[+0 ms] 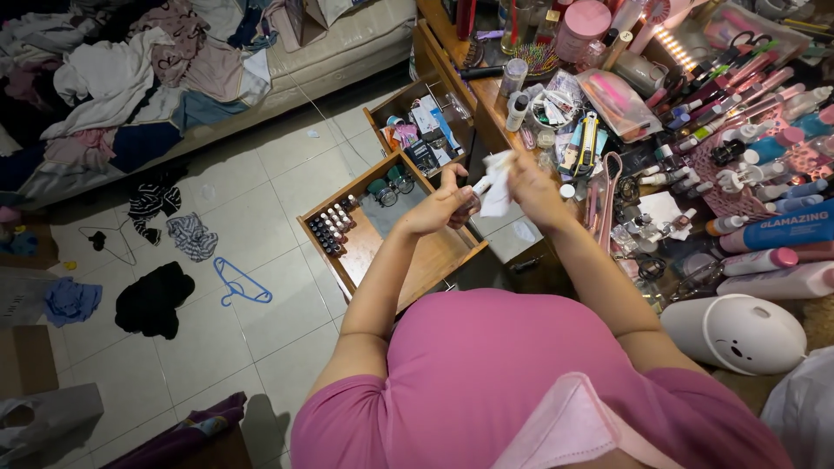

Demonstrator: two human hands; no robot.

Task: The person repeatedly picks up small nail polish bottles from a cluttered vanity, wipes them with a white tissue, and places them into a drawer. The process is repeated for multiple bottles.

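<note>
My left hand (445, 207) has its fingers clenched round a small white bottle (479, 185); my right hand (532, 187) pinches a white tissue (499, 184) against it, above the open wooden drawer (430, 260) beside the cluttered bench (491, 104).

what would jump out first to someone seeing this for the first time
At centre, the left hand holds a small bottle while the right hand presses a white wipe against it, above an open wooden drawer lined with little dark bottles. To the right, a dresser top is crammed with cosmetics tubes and brushes. At upper left a heap of clothes covers the bed, with a blue hanger on the tiled floor.
</note>
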